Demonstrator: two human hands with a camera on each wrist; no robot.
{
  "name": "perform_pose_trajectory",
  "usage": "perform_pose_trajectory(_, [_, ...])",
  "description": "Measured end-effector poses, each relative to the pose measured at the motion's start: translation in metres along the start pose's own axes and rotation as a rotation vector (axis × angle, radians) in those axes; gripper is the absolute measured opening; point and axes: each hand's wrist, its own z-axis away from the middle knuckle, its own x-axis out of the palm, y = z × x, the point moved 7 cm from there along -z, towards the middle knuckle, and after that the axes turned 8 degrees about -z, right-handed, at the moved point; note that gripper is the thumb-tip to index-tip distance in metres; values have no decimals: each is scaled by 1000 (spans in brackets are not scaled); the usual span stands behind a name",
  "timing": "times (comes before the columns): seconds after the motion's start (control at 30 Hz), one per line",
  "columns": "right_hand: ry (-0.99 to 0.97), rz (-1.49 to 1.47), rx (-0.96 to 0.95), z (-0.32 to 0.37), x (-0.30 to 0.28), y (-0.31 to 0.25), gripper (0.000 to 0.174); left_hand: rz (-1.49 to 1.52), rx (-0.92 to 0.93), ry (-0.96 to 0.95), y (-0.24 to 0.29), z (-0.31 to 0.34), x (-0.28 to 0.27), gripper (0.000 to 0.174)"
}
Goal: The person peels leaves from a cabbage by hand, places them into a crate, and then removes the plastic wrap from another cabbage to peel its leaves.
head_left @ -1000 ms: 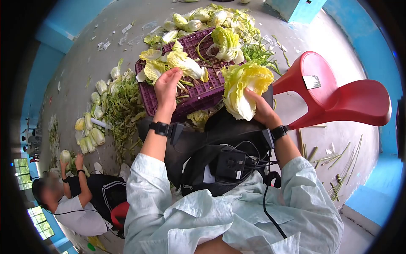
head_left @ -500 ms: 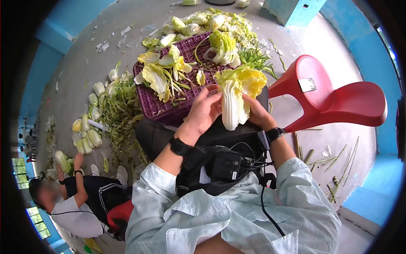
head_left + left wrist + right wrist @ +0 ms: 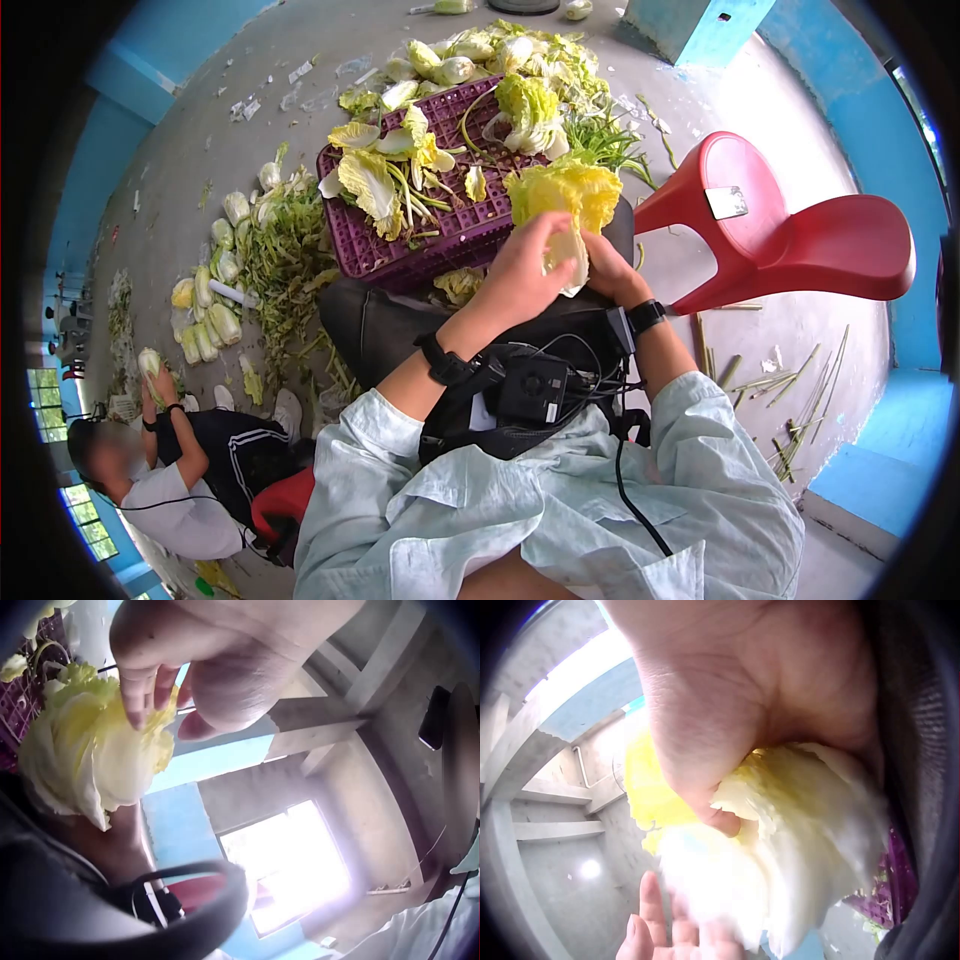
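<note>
Left hand [image 3: 530, 268] has swung across the cabbage's [image 3: 568, 190] front since half a second ago, fingers relaxed, not gripping, partly hiding the pale leaves. Right hand [image 3: 612, 272] grips the cabbage above the lap [image 3: 365, 325] — frilly yellow end pointing away from the person, white base toward them, long axis running outward. Beyond sits a purple crate [image 3: 372, 258] bearing loose leaves [image 3: 368, 188] and another cabbage [image 3: 528, 115]; rightward, a red chair [image 3: 845, 245] holds a card [image 3: 727, 202] — too small to read.
</note>
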Motion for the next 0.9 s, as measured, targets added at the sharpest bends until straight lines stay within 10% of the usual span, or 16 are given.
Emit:
perform_pose_trajectory(0.53, [-2, -140, -38, 10, 19, -11, 54, -265, 86, -76, -2, 7, 9, 52])
perform_pose_trajectory(0.73, [37, -151, -53, 3, 11, -8, 47, -443, 28, 431, 8, 7, -37, 38])
perform_pose_trajectory(0.9, [-32, -112, -38, 2, 7, -5, 45, -359, 37, 242, -12, 6, -18, 42])
